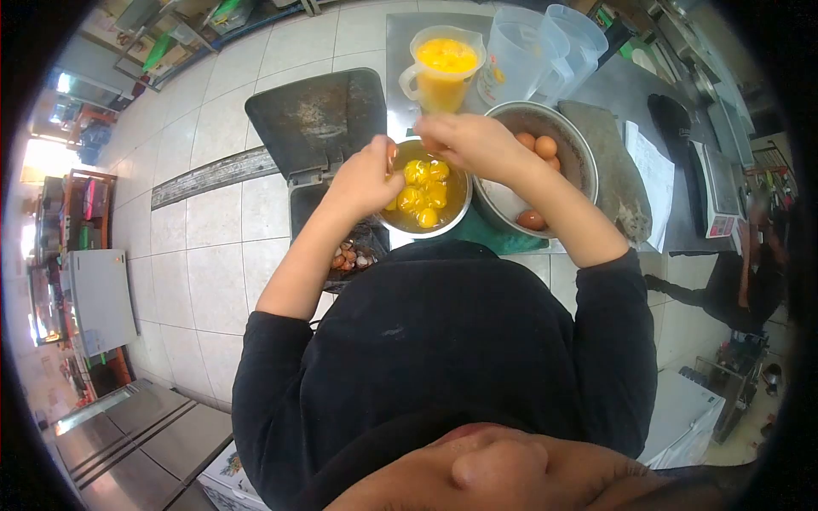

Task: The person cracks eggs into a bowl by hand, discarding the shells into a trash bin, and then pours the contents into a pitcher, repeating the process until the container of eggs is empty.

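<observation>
My left hand (365, 180) is closed on a brown eggshell (391, 155) at the left rim of a metal bowl (468, 204). Several yellow yolks (423, 189) lie in clear egg white inside this bowl. Over the bowl's upper right edge is my right hand (479, 146), its fingers curled round a brown shell piece (431, 145), partly hidden by the fingers. To the right, a large metal pot (588, 162) holds several whole brown eggs (544, 147). Behind the bowl stands a clear jug (443, 81) with yellow egg liquid.
Broken shells (351, 255) lie in an open black bin (307, 213) at the left, its lid (319, 115) raised. Empty plastic jugs (515, 55), a grey cloth (601, 145), paper (649, 175) and a scale (720, 192) are on the metal table (405, 38). Another person (745, 281) is at the far right.
</observation>
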